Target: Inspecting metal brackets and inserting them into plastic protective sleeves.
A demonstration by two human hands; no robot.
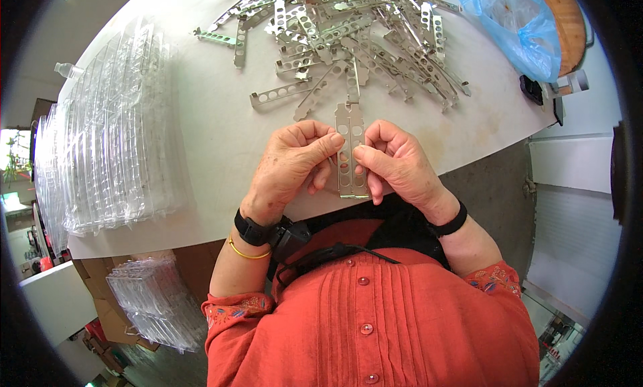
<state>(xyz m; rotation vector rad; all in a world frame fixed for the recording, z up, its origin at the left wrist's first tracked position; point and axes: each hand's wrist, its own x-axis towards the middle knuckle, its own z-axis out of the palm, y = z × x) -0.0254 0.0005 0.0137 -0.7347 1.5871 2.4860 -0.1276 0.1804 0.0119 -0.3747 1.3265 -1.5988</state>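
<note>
Two flat silver metal brackets with round holes stand side by side at the near edge of the table. My left hand point(289, 160) pinches the left bracket point(343, 113) between thumb and fingers. The right bracket point(356, 115) is pinched the same way by my right hand point(396, 160). Their long edges lie close together, and bent tabs show at their lower ends. Some of their holes are hidden by my thumbs. Just beyond my hands lies a loose pile of similar brackets point(362, 45).
Stacked clear plastic trays point(120, 132) cover the left of the white table point(221, 186). More trays point(157, 300) sit lower, on cardboard boxes. A blue plastic bag point(519, 35), a small black object point(531, 89) and a grey-white cylinder point(571, 83) lie at the right edge.
</note>
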